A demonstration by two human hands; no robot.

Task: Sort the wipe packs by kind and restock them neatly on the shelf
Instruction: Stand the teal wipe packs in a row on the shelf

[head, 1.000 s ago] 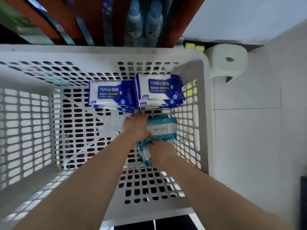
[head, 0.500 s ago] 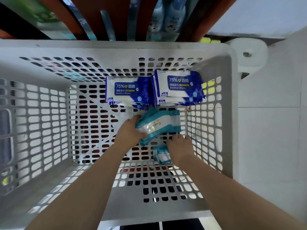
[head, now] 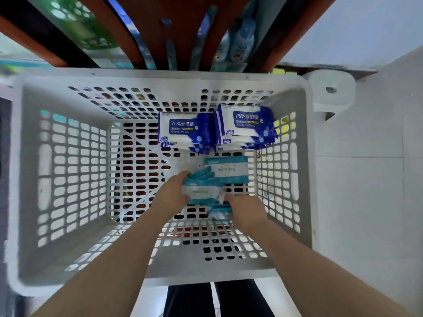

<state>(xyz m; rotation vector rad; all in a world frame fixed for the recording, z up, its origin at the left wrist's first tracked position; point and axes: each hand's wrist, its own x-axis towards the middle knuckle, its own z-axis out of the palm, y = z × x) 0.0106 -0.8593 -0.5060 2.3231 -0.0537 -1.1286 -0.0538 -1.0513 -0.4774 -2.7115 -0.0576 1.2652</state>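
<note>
White perforated basket point(head: 68, 168) stands on the tiled floor point(head: 366, 202), and both arms reach down into it.

Two stacks of blue alcohol wipe packs point(head: 185, 130) lie side by side at the 12 to 1 o'clock end of the basket bottom. The right-hand stack is against the far right corner.

The teal wipe packs point(head: 226, 171) sit just at 6 o'clock of the blue stacks, right of centre, in a loose fanned bunch.

Left hand point(head: 170, 195): fingers curled round the 9 o'clock edge of the teal bunch, gripping it.

Right hand point(head: 247, 211): fingers closed on the 5 o'clock corner of the same bunch, with one pack partly under the palm.

The frame is blurred, so the number of teal packs cannot be told.

Beyond the basket at 12 o'clock is the shelf point(head: 180, 30), with bottles point(head: 240, 42) on it. A white paper roll point(head: 332, 92) lies at 2 o'clock, just outside the rim.
</note>
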